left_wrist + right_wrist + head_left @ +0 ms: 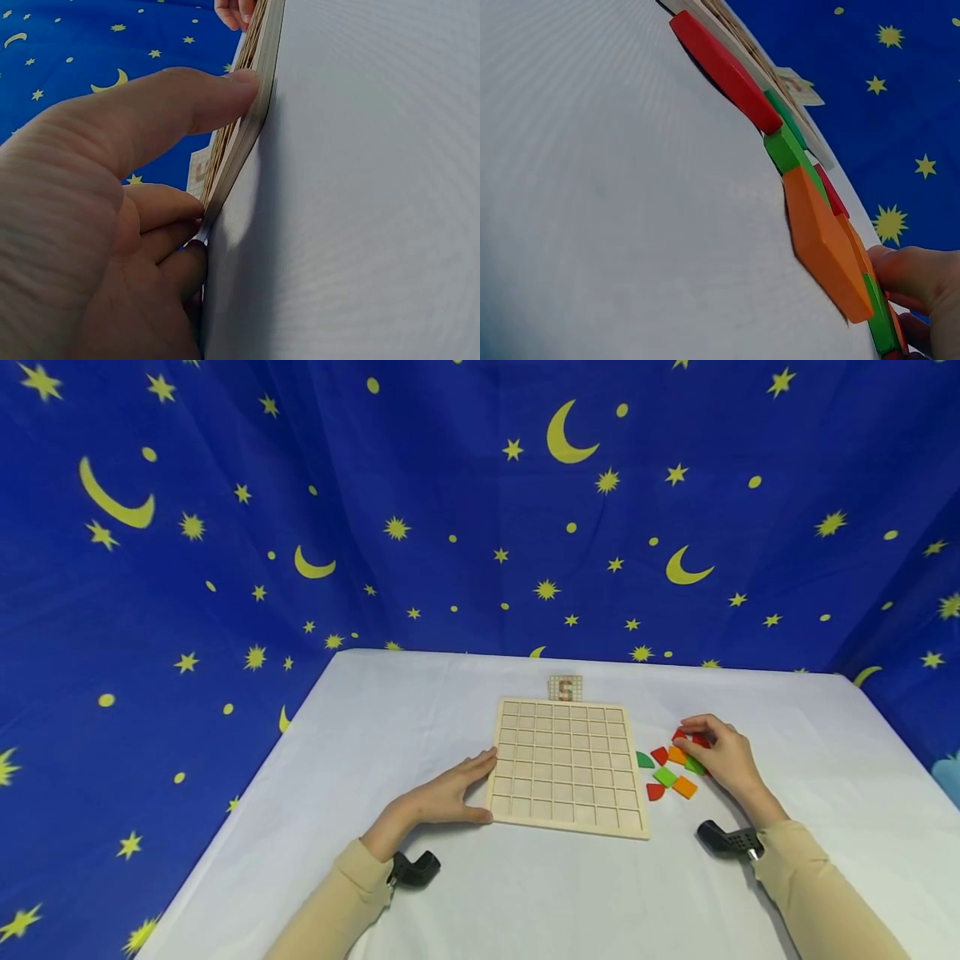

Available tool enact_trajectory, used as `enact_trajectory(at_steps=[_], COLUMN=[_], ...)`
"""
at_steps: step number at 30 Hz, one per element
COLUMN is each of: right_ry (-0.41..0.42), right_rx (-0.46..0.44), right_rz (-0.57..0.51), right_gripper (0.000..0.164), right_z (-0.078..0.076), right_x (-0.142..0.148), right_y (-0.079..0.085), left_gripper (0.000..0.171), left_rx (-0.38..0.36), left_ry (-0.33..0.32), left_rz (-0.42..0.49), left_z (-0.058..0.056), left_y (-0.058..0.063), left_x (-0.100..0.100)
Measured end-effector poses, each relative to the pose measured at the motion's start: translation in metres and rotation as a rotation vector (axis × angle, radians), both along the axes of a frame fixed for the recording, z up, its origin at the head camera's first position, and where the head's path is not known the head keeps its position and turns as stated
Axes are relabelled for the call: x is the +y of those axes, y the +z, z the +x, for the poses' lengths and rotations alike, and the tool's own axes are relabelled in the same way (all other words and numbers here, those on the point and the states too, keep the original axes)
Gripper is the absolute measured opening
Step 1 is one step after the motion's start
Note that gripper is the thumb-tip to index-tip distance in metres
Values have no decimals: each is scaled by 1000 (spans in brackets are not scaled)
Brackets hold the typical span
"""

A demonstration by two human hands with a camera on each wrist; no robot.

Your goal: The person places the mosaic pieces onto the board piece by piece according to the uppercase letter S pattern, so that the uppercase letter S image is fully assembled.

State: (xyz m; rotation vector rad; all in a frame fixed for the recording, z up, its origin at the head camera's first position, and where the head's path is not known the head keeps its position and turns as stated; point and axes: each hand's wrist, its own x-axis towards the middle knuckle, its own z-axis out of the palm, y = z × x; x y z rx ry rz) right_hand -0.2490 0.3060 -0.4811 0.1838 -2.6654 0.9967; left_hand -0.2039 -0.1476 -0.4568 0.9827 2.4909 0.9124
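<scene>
My left hand (453,792) rests at the left edge of a square wooden grid board (562,764), thumb near its front corner and fingers spread along the side. In the left wrist view, the thumb (191,105) presses on the board's rim. To the right of the board, my right hand (723,756) reaches over a loose cluster of coloured tiles; its thumb and index finger pinch a red tile (679,735). Around it lie an orange square tile (684,787), a light green square tile (665,777), a red quarter-circle tile (656,792) and a dark green tile (644,760).
Behind the board lies a small pattern card (566,687) with an S-shaped figure on a grid. A white cloth (555,893) covers the table. Blue curtains (465,485) with moons and stars hang behind it. Black wrist devices (417,869) sit under both sleeves.
</scene>
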Motion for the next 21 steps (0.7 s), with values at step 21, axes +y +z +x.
enact_trajectory(at_steps=[21], right_ry=[52], right_rx=[196], right_rz=[-353], right_gripper=[40], right_z=[-58], right_x=[-12], right_y=[16], left_gripper=[93], left_rx=[10], left_ry=[-3], left_rz=[-8], left_z=[0], left_y=[-2], left_x=[-1])
